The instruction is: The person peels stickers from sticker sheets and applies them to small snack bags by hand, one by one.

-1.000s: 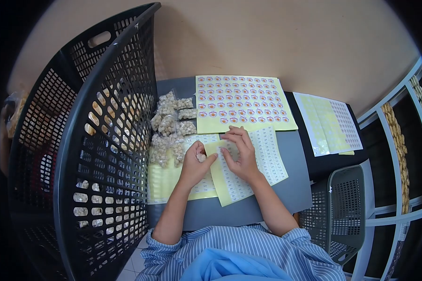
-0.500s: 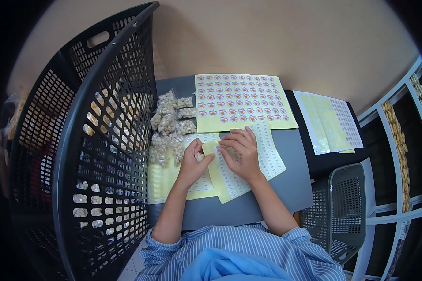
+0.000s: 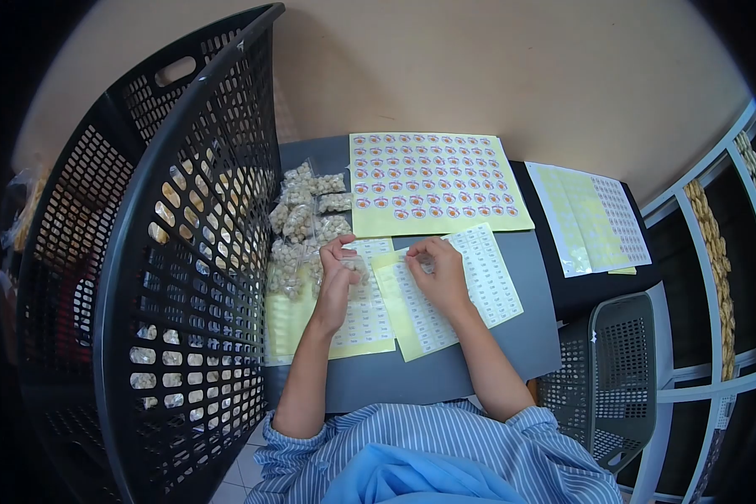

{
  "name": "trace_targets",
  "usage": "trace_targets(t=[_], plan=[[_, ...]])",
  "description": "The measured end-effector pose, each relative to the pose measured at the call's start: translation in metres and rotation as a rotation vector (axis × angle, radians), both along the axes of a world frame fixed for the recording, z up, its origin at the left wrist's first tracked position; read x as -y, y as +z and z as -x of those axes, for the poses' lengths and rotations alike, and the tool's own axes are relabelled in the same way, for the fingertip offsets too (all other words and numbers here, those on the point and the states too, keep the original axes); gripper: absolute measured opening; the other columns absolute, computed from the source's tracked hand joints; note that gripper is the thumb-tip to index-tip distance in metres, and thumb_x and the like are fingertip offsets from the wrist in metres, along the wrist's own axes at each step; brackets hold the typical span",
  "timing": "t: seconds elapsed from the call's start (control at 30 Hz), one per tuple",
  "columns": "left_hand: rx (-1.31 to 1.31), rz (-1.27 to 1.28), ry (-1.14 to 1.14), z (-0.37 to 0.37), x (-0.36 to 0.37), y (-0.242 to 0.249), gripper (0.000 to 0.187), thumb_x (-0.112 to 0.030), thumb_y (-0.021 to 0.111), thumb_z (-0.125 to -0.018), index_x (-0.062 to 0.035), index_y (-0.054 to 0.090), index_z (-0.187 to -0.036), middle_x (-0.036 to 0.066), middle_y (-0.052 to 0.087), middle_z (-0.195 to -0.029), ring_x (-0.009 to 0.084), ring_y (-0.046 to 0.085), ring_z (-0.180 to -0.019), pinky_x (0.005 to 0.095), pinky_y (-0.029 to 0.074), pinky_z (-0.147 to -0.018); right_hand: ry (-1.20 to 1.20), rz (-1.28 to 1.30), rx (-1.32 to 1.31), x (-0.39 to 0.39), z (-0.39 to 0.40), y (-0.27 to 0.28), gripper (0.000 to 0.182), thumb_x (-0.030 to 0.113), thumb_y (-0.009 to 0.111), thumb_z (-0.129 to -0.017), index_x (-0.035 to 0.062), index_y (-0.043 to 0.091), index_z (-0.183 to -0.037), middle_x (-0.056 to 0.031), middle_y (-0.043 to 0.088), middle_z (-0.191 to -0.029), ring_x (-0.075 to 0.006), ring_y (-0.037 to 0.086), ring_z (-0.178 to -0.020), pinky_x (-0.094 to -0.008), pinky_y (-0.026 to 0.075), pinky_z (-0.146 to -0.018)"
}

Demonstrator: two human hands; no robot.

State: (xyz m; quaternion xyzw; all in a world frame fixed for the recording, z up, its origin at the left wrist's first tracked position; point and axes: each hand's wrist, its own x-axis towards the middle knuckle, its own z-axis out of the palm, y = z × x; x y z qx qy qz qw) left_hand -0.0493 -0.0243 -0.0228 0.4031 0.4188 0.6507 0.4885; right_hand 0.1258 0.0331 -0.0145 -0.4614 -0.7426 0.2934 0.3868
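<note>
My left hand (image 3: 336, 290) is closed around a small clear plastic packet (image 3: 358, 267) of pale round pieces. Just to its right, my right hand (image 3: 438, 273) is in a pinch over a sheet of small printed stickers (image 3: 489, 281); whatever is between its fingertips is too small to make out. That sheet has a bare yellow strip along its left side and lies at a slant. A second sticker sheet (image 3: 365, 323), also with yellow backing, lies under my left hand. Beyond and left of that hand are several similar packets (image 3: 298, 218), heaped together.
A yellow sheet of round orange-and-white stickers (image 3: 433, 176) lies at the back of the grey table (image 3: 445, 378). A tall dark perforated basket (image 3: 185, 277) holding packets stands at left. On the right are another sheet (image 3: 588, 220), a green basket (image 3: 622, 370) and a shelf rack (image 3: 706, 277).
My hands have moved apart, the left now upright with the packet turned. The slanted sticker sheet, earlier lifted at its left edge near my fingers, lies lower and has shifted slightly right.
</note>
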Motion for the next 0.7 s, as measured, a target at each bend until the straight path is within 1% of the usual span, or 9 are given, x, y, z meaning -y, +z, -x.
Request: trace_targets(t=[0.03,0.1,0.13,0.2,0.27,0.3,0.37,0.57,0.7], plan=[[0.023,0.018,-0.025,0.001,-0.001,0.001,0.036,-0.007,0.056,-0.077,-0.0015,0.034,-0.104,0.009,0.041,-0.104,0.0140,0.038,-0.096,0.0257,0.037,-0.082,0.003,0.001,0.001,0.000,0.000,0.001,0.007,0.004,0.064,-0.069,0.0007,0.059,-0.073,-0.0083,0.060,-0.077,-0.0249,0.055,-0.074,-0.0336,0.042,-0.072],[0.048,0.034,-0.048,-0.001,-0.001,0.003,0.029,-0.009,0.054,-0.080,-0.0023,0.035,-0.102,0.008,0.043,-0.103,0.0132,0.040,-0.095,0.0253,0.037,-0.082,0.013,0.031,-0.083,0.000,0.001,0.004,0.006,0.003,0.061,-0.075,-0.0012,0.059,-0.079,-0.0080,0.059,-0.085,-0.0160,0.058,-0.081,-0.0273,0.046,-0.072],[-0.058,0.047,0.006,-0.006,0.000,0.005,0.022,-0.009,0.050,-0.083,-0.0026,0.037,-0.100,0.007,0.045,-0.101,0.0120,0.042,-0.093,0.0247,0.038,-0.080,0.014,0.030,-0.082,0.000,0.001,0.004,0.006,0.003,0.061,-0.075,-0.0012,0.059,-0.079,-0.0080,0.059,-0.085,-0.0160,0.058,-0.081,-0.0273,0.046,-0.072],[-0.164,0.062,0.060,-0.014,0.000,0.009,0.015,-0.008,0.047,-0.087,-0.0030,0.039,-0.098,0.006,0.047,-0.099,0.0107,0.045,-0.090,0.0240,0.039,-0.078,0.120,0.210,-0.410,-0.001,0.002,0.004,0.005,0.003,0.061,-0.076,-0.0003,0.059,-0.080,-0.0065,0.058,-0.091,-0.0146,0.055,-0.089,-0.0275,0.044,-0.079],[-0.281,0.010,0.107,-0.018,0.000,0.011,0.010,-0.010,0.044,-0.090,-0.0013,0.044,-0.095,0.005,0.052,-0.095,0.0093,0.051,-0.087,0.0222,0.041,-0.073,0.179,0.204,-0.430,0.000,0.004,0.001,0.006,0.003,0.061,-0.076,0.0001,0.060,-0.081,-0.0062,0.057,-0.094,-0.0150,0.054,-0.091,-0.0281,0.043,-0.082],[-0.281,0.011,0.107,-0.020,0.000,0.012,0.010,-0.010,0.044,-0.090,-0.0013,0.044,-0.095,0.005,0.052,-0.095,0.0093,0.051,-0.087,0.0222,0.041,-0.073,0.236,0.196,-0.449,0.001,0.004,0.000,0.006,0.003,0.062,-0.077,0.0006,0.060,-0.082,-0.0060,0.057,-0.097,-0.0154,0.053,-0.094,-0.0286,0.041,-0.085],[-0.213,0.037,0.079,-0.022,0.001,0.014,0.013,-0.012,0.049,-0.089,-0.0014,0.051,-0.096,0.002,0.057,-0.091,0.0047,0.049,-0.076,0.0190,0.039,-0.067,0.230,0.154,-0.428,0.006,0.008,0.007,0.007,0.005,0.063,-0.075,0.0007,0.060,-0.080,-0.0074,0.057,-0.096,-0.0165,0.054,-0.092,-0.0283,0.041,-0.084],[-0.271,0.131,0.032,-0.023,0.004,0.020,0.019,-0.014,0.050,-0.089,0.0007,0.059,-0.096,0.002,0.061,-0.082,0.0029,0.051,-0.070,0.0184,0.041,-0.063,0.174,0.063,-0.310,0.016,0.013,0.023,0.008,0.007,0.064,-0.074,-0.0004,0.061,-0.077,-0.0089,0.059,-0.093,-0.0187,0.056,-0.089,-0.0284,0.041,-0.082],[-0.272,0.116,0.054,-0.024,0.005,0.023,0.019,-0.015,0.050,-0.089,0.0007,0.059,-0.096,0.002,0.061,-0.082,0.0030,0.051,-0.070,0.0184,0.041,-0.064,0.144,0.053,-0.278,0.018,0.013,0.026,0.008,0.006,0.064,-0.073,-0.0008,0.060,-0.075,-0.0091,0.059,-0.091,-0.0193,0.057,-0.088,-0.0281,0.042,-0.080]])
